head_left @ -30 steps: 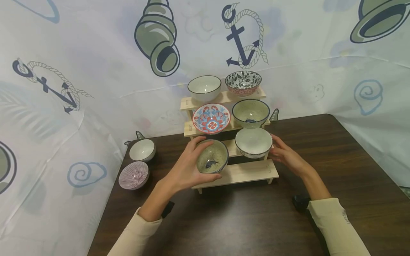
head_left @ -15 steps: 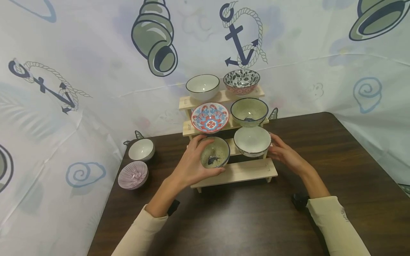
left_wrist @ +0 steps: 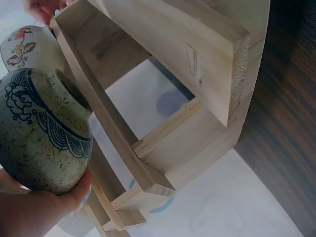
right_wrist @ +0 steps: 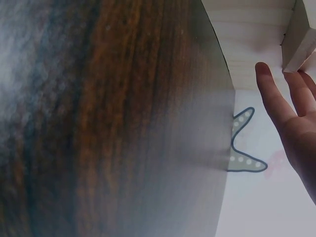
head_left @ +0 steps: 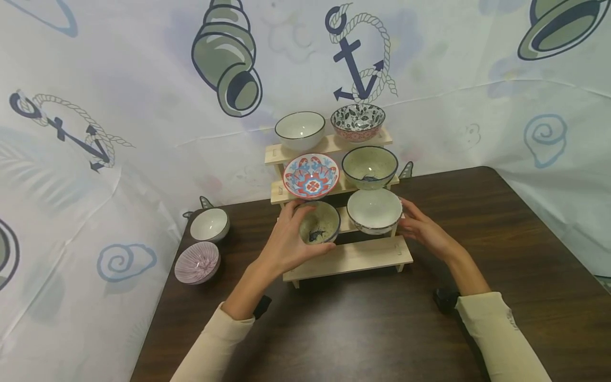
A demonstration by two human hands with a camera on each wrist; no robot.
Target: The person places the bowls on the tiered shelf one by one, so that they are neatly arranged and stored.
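My left hand [head_left: 284, 244] grips a speckled grey-green bowl [head_left: 326, 220] between thumb and fingers, at the left of the second step of a wooden tiered stand [head_left: 348, 257]. In the left wrist view the bowl [left_wrist: 47, 138] shows blue wave patterns and sits tilted by the step's edge; whether its foot rests there I cannot tell. My right hand [head_left: 425, 228] is beside a white bowl [head_left: 374, 209] on the same step. In the right wrist view, the fingers of my right hand [right_wrist: 298, 121] reach to the end of a board [right_wrist: 301, 37], fairly straight.
Higher steps carry a red-and-blue patterned bowl [head_left: 312, 176], a green bowl [head_left: 369, 167], a plain white bowl [head_left: 300, 130] and a black-leaf bowl [head_left: 358, 122]. A small white bowl [head_left: 210, 224] and a purple-streaked bowl [head_left: 198, 262] stand left on the dark table [head_left: 363, 329].
My left hand has moved the speckled bowl a little farther back, towards the second step. My right hand has stayed at the stand's right side.
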